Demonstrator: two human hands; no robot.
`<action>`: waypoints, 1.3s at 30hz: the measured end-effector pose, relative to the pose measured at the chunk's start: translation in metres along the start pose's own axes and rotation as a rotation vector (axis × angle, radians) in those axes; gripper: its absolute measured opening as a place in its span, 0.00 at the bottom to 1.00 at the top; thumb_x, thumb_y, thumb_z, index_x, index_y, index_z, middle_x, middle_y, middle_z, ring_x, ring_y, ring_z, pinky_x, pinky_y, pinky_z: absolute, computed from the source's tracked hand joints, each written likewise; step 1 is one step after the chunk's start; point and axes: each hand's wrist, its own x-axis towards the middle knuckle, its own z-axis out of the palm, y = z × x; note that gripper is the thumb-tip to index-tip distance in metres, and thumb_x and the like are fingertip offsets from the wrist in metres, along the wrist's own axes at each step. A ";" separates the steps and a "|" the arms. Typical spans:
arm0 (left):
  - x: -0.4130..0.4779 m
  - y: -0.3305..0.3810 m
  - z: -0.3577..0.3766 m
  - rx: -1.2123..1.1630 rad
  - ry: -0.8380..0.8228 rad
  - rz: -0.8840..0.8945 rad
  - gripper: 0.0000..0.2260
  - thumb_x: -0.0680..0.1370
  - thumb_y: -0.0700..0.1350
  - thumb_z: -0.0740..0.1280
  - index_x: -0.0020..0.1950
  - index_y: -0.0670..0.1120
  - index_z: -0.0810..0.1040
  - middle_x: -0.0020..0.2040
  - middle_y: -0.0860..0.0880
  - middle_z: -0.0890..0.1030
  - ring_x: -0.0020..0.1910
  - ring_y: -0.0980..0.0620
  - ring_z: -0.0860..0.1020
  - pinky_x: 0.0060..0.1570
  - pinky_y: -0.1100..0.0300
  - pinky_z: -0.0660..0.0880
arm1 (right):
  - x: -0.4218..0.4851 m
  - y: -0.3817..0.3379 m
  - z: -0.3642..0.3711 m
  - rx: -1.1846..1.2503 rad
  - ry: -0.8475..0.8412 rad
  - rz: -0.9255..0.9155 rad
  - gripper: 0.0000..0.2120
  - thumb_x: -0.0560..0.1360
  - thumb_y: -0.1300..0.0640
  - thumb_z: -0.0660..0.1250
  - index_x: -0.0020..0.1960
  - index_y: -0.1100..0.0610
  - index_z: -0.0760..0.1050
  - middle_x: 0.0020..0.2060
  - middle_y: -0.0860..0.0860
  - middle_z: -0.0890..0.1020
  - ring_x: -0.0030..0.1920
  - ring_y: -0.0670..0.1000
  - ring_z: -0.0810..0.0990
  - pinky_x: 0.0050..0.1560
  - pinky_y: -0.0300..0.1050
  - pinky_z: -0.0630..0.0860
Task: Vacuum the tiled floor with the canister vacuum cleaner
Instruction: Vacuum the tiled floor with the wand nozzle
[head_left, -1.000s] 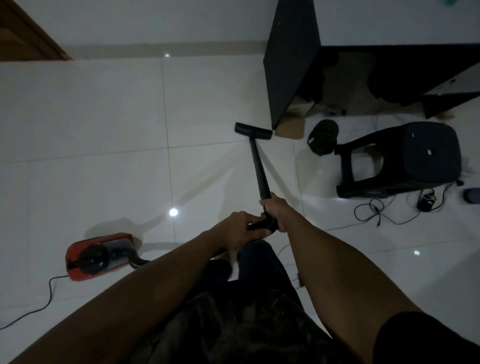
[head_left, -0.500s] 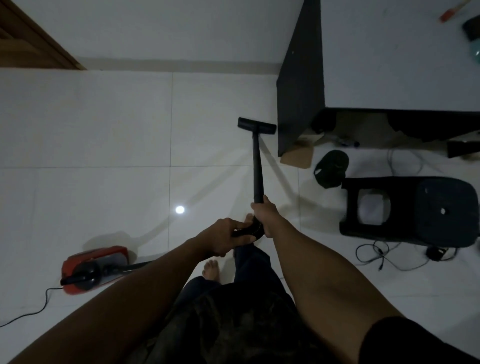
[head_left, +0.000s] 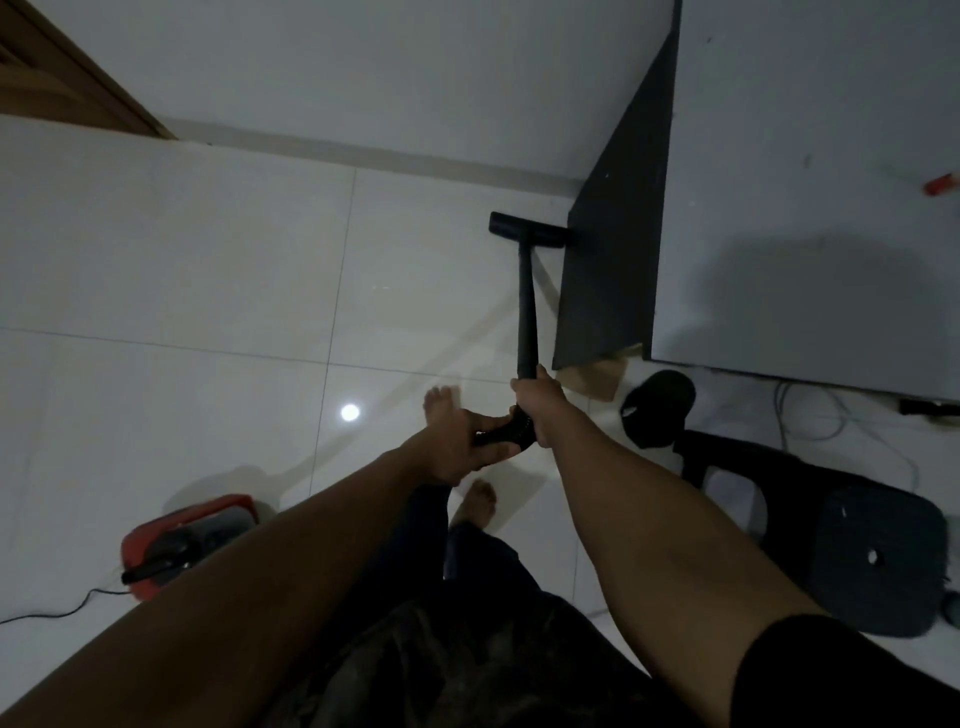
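Nozzle (head_left: 527, 237) flat on tiled floor (head_left: 208, 291), right end apparently touching dark side panel (head_left: 613, 260) under tabletop (head_left: 805, 182). Wand (head_left: 527, 306) held at near end: right hand (head_left: 540, 410) wrapped round it, left hand (head_left: 457, 447) clenched on handle (head_left: 498, 434) just behind. Canister (head_left: 192, 540) well back left, cord (head_left: 52, 613) trailing. Risks: scuffing panel if pushed harder; tipping canister if pulled far forward.

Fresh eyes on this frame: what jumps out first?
At centre, the left hand and right hand both grip the vacuum wand, whose floor head sits next to the base of the dark desk panel. The red canister is on the tiles at lower left, with a black stool at lower right.
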 end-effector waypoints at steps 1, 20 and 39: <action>0.012 0.001 -0.010 0.003 -0.014 -0.011 0.29 0.71 0.76 0.56 0.70 0.69 0.66 0.71 0.35 0.73 0.76 0.30 0.61 0.75 0.33 0.57 | 0.007 -0.013 -0.002 -0.005 0.000 0.004 0.26 0.83 0.58 0.60 0.79 0.45 0.62 0.53 0.55 0.78 0.39 0.52 0.77 0.43 0.48 0.80; 0.079 0.014 -0.121 0.008 -0.267 -0.113 0.27 0.81 0.58 0.65 0.78 0.51 0.67 0.80 0.33 0.57 0.81 0.38 0.48 0.79 0.44 0.47 | 0.050 -0.095 0.019 -0.141 0.037 0.085 0.35 0.80 0.54 0.63 0.82 0.38 0.53 0.62 0.57 0.79 0.59 0.64 0.81 0.60 0.62 0.80; -0.055 0.036 -0.081 -0.225 0.253 0.051 0.20 0.80 0.50 0.70 0.72 0.52 0.75 0.32 0.57 0.75 0.24 0.65 0.73 0.29 0.72 0.69 | -0.049 -0.091 0.028 -0.148 -0.009 -0.039 0.20 0.82 0.58 0.62 0.73 0.58 0.68 0.47 0.56 0.77 0.48 0.58 0.80 0.55 0.56 0.82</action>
